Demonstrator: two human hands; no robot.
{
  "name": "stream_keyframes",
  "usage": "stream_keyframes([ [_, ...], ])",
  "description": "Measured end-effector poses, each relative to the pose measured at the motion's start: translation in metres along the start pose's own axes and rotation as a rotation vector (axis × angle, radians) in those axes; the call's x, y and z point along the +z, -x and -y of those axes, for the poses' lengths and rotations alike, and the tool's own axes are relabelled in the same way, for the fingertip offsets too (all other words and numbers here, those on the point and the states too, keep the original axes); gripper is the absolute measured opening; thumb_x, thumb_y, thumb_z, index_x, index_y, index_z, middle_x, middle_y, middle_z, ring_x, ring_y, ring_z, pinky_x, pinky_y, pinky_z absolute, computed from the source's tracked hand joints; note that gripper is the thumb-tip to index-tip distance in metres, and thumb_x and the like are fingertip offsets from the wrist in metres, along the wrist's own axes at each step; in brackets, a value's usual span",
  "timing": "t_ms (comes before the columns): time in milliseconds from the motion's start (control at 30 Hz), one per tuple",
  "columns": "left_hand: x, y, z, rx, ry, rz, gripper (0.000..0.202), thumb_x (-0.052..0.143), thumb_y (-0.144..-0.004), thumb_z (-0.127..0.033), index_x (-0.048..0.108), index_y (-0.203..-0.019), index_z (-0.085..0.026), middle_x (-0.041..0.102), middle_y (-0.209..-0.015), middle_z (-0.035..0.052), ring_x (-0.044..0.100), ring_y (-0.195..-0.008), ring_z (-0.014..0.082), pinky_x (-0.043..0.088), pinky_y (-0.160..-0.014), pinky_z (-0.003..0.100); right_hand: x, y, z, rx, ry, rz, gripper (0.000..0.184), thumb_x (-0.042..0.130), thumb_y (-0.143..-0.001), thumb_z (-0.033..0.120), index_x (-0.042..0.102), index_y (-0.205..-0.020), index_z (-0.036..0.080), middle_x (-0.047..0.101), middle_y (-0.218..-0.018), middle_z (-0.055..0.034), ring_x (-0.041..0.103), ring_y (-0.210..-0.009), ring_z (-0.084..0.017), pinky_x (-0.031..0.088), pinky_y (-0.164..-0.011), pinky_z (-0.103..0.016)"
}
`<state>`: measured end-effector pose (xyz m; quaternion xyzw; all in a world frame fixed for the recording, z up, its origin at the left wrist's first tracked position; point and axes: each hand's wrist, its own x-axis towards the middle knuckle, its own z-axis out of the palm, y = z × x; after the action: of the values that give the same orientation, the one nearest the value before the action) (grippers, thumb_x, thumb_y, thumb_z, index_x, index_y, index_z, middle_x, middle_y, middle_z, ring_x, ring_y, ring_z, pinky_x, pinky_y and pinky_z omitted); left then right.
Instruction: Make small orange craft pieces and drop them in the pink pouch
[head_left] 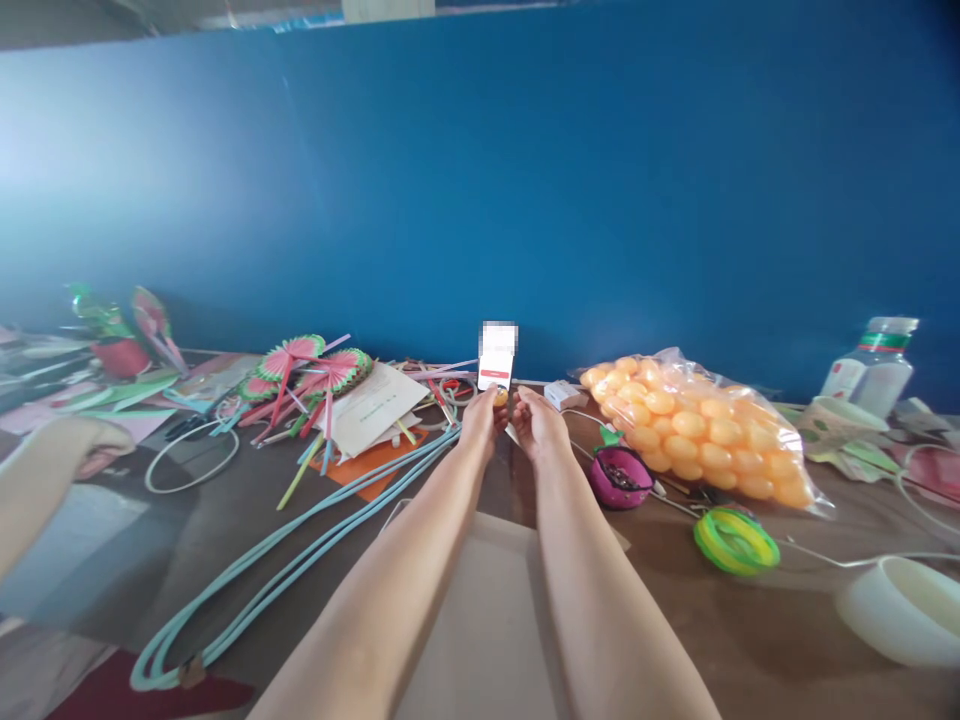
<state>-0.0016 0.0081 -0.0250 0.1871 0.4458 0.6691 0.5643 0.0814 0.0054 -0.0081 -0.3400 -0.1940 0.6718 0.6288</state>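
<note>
A lit smartphone (496, 358) stands upright against the foot of the blue wall, straight ahead. Just in front of its lower edge is my left hand (481, 418), fingers closed around a small round yellowish thing (501, 397) whose kind is too small to tell. Close beside it on the right, my right hand (538, 422) is loosely curled with the fingers apart, and nothing shows in it. A small gap separates the two hands. Below my forearms lies a flat grey-beige board or box (487, 610).
Right: a white charger block (564, 394), purple bowl (619, 476), bag of orange balls (697, 425), green-yellow rings (736, 541), white cup (904, 610), bottle (871, 368). Left: light-blue tubes (300, 530), watermelon paper fans (330, 372), papers (369, 408), another person's hand (101, 445).
</note>
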Motion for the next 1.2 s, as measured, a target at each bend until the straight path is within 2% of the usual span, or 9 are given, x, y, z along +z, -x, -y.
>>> stream_keyframes([
  [200, 0.001, 0.006, -0.002, 0.019, 0.033, 0.051, 0.029, 0.071, -0.079, -0.038, 0.065, -0.090, -0.012, 0.065, -0.073, 0.0048, 0.057, -0.053, 0.0081, 0.046, -0.051, 0.020, -0.001, 0.003, 0.000, 0.026, 0.029, 0.108, 0.009, 0.072, -0.073, 0.008, 0.067, -0.077, 0.015, 0.065, -0.061, 0.0028, 0.054, -0.046, -0.004, 0.048, -0.042, -0.011],
  [433, 0.005, 0.015, -0.008, 0.060, 0.025, 0.117, 0.018, 0.066, -0.082, -0.031, 0.065, -0.087, -0.013, 0.063, -0.069, 0.0030, 0.057, -0.051, 0.0098, 0.043, -0.048, 0.020, -0.004, 0.003, 0.001, 0.048, 0.065, 0.162, 0.016, 0.077, -0.070, 0.014, 0.068, -0.083, 0.018, 0.065, -0.062, 0.0051, 0.050, -0.042, -0.004, 0.039, -0.036, -0.012],
  [667, 0.005, 0.016, -0.009, 0.082, 0.014, 0.149, 0.025, 0.072, -0.079, -0.034, 0.066, -0.091, -0.014, 0.062, -0.065, 0.0016, 0.056, -0.050, 0.0092, 0.045, -0.048, 0.019, -0.006, 0.002, 0.001, 0.054, 0.079, 0.189, 0.016, 0.076, -0.071, 0.015, 0.068, -0.085, 0.017, 0.063, -0.061, 0.0051, 0.047, -0.042, -0.003, 0.036, -0.036, -0.011],
  [967, 0.006, 0.018, -0.010, 0.082, -0.007, 0.129, 0.014, 0.064, -0.084, -0.027, 0.065, -0.090, -0.014, 0.061, -0.064, 0.0006, 0.054, -0.049, 0.0080, 0.045, -0.049, 0.018, -0.008, 0.003, 0.001, 0.050, 0.088, 0.226, 0.020, 0.080, -0.068, 0.015, 0.061, -0.075, 0.017, 0.058, -0.058, 0.0057, 0.046, -0.043, -0.002, 0.035, -0.036, -0.009],
  [1200, 0.005, 0.017, -0.009, 0.095, 0.003, 0.145, 0.020, 0.071, -0.079, -0.031, 0.067, -0.091, -0.015, 0.063, -0.068, 0.0018, 0.055, -0.051, 0.0092, 0.045, -0.050, 0.020, -0.009, 0.002, 0.001, 0.027, 0.068, 0.254, 0.024, 0.081, -0.065, 0.017, 0.059, -0.073, 0.017, 0.055, -0.058, 0.0068, 0.042, -0.042, -0.002, 0.034, -0.036, -0.009],
])
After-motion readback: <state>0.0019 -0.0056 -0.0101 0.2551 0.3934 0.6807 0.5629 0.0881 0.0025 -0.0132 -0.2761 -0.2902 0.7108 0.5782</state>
